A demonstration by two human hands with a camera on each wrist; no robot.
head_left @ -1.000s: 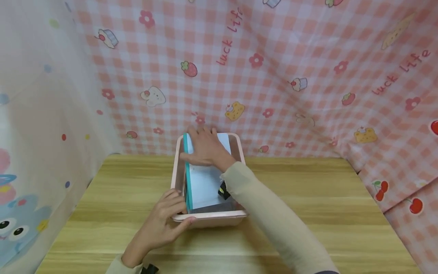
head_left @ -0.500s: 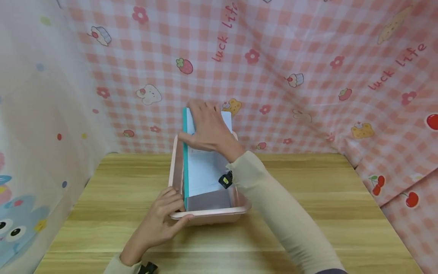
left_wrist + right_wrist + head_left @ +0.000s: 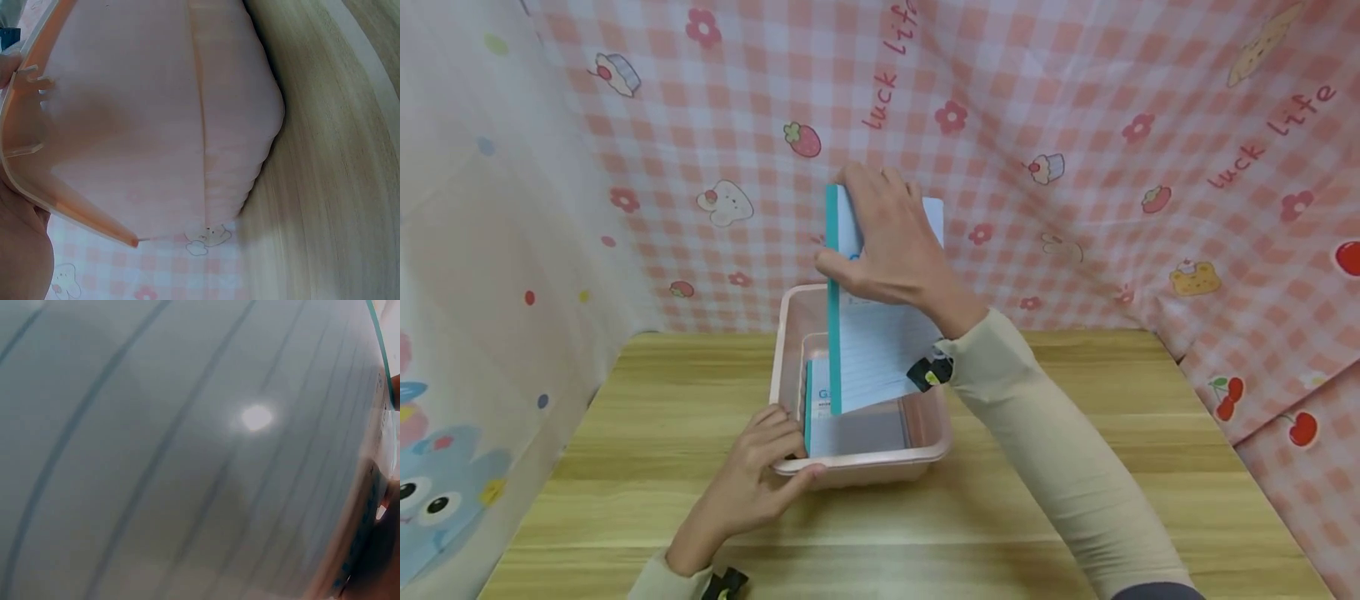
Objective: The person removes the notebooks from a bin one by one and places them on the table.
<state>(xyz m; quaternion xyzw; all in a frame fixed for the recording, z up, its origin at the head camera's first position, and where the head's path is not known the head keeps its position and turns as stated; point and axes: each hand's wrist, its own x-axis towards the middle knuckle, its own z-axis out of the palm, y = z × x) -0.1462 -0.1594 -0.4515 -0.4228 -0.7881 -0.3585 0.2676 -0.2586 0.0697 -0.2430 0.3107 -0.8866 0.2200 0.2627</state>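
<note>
My right hand [image 3: 891,242] grips a white notebook [image 3: 887,346] with a teal spine, its fingers over the top edge and its thumb at the spine. The notebook stands nearly upright above a pale pink plastic bin [image 3: 872,473]. Lined cover [image 3: 187,456] fills most of the right wrist view. A second notebook [image 3: 861,435], also teal-spined, lies inside the bin, partly hidden behind the raised one. My left hand [image 3: 748,483] holds the bin's front left corner, thumb outside and fingers over the rim. The left wrist view shows the bin's outer wall [image 3: 125,119] close up.
The bin stands on a wood-grain table [image 3: 1075,467]. Behind it hangs a pink checked cloth [image 3: 1000,100] with printed fruit and flowers. A pale patterned cloth [image 3: 490,250] hangs along the left side.
The right hand has raised the notebook out of the bin and shifted it a little to the right, uncovering the second notebook below. The left hand stays on the bin's corner.
</note>
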